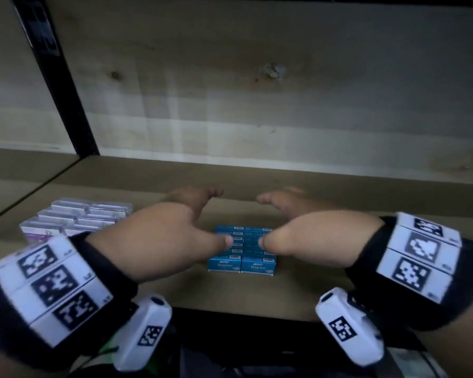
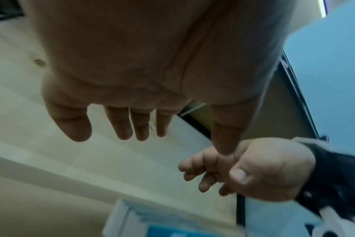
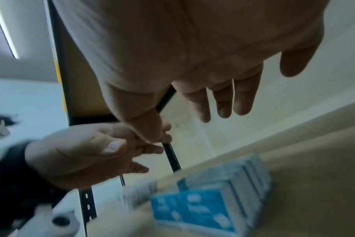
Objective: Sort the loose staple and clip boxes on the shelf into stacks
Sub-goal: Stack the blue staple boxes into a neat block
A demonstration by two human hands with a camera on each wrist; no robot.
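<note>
Hovering hands: left hand [image 1: 159, 238] and right hand [image 1: 309, 241] hung spread, empty, above blue staple boxes [image 1: 242, 252].
Next: probably squaring that stack.

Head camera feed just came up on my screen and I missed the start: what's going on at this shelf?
A person is sorting small boxes on a wooden shelf. Both hands are empty with fingers spread: the left hand and right hand hover above the stacked blue staple boxes, not gripping them. A group of white-and-purple boxes sits to the left, apart from the blue ones.
</note>
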